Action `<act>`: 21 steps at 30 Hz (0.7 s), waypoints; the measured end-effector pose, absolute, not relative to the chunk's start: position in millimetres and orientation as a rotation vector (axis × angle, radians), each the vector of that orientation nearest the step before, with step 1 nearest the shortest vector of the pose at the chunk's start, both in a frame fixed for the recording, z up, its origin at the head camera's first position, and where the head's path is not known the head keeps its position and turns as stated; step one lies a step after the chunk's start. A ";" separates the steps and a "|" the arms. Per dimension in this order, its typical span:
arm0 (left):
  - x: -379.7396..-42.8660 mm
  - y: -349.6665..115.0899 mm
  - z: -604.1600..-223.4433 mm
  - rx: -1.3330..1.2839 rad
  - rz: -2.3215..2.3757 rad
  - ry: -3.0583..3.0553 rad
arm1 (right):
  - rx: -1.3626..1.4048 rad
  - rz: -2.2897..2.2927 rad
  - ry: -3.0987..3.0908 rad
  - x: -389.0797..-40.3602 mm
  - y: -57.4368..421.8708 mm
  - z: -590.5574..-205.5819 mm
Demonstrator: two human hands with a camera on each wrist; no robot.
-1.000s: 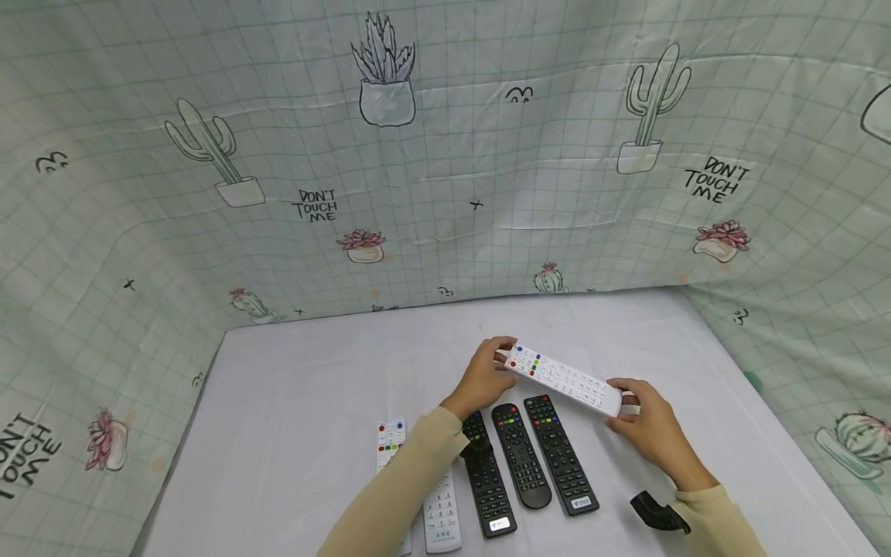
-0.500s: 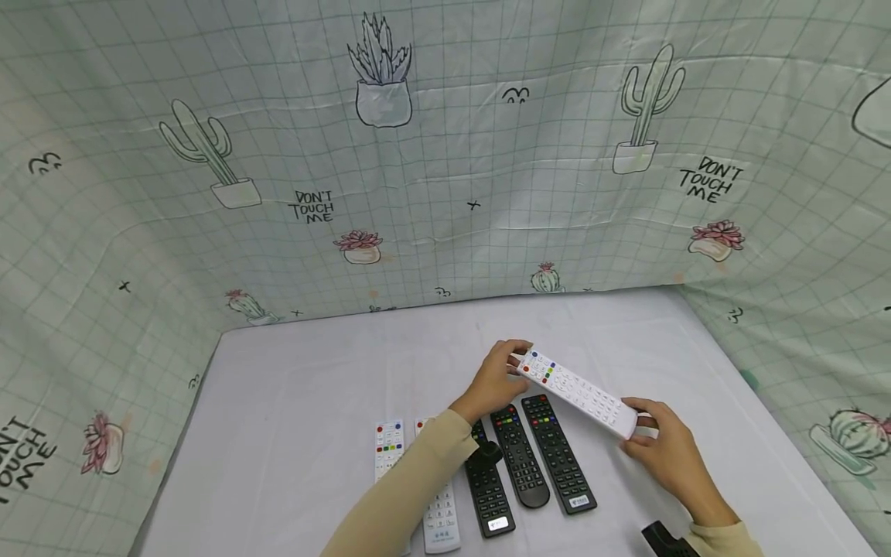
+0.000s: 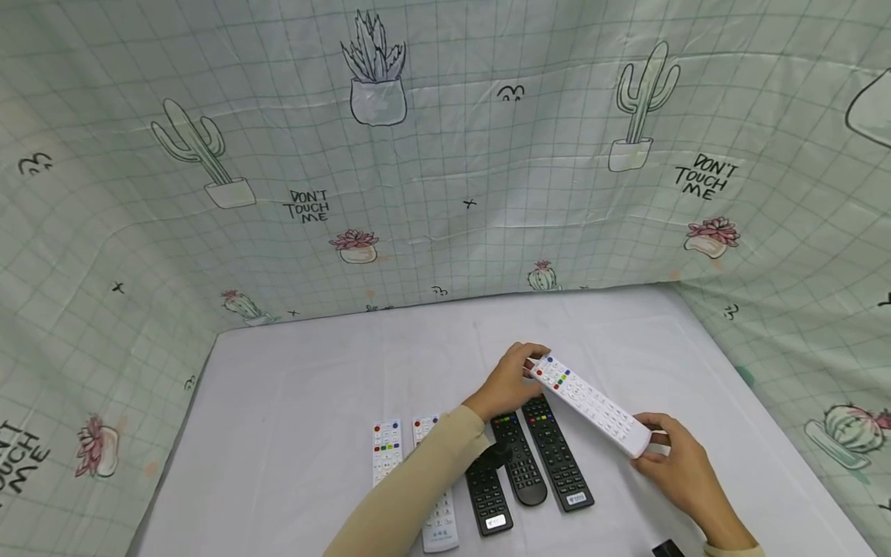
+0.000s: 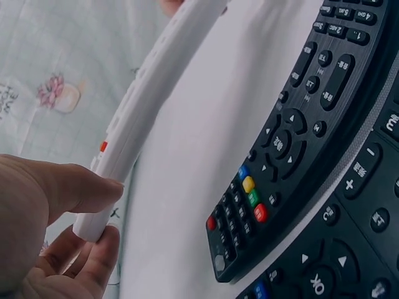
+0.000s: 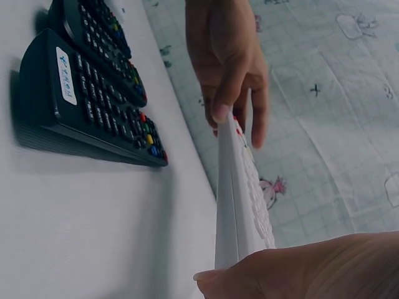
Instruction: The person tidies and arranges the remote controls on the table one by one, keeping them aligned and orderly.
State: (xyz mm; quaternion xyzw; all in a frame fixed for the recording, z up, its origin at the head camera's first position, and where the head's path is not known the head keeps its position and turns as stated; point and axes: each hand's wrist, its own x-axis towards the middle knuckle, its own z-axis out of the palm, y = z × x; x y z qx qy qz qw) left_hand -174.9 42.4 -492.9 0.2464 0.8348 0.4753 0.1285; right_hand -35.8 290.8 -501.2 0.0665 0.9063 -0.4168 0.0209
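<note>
A white remote control with a few coloured buttons is held above the table, slanting down to the right in the head view. My left hand pinches its far end; the left wrist view shows the thumb on one side and fingers on the other. The near end is gripped by my right hand, whose thumb lies along the remote's edge in the right wrist view. Just left of the held remote lies a black remote, its coloured buttons toward the back.
Beside that black remote lie a rounded black remote and another black one, partly under my left forearm. Further left are two white remotes, one outermost and one crossed by the sleeve. A patterned cloth walls the white table.
Both hands have carried the white remote to the right and toward me, and it slants more steeply now. The left forearm covers more of the black remotes. The remotes on the table stay put.
</note>
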 end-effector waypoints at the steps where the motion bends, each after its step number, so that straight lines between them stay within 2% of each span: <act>1: -175.0 43.8 -493.0 0.717 1.375 2.427 | 0.213 -1.293 2.796 -35.0 291.5 -501.1; 21: -174.2 70.2 -499.6 0.817 1.128 2.465 | 0.200 -1.227 2.714 -17.4 296.3 -507.5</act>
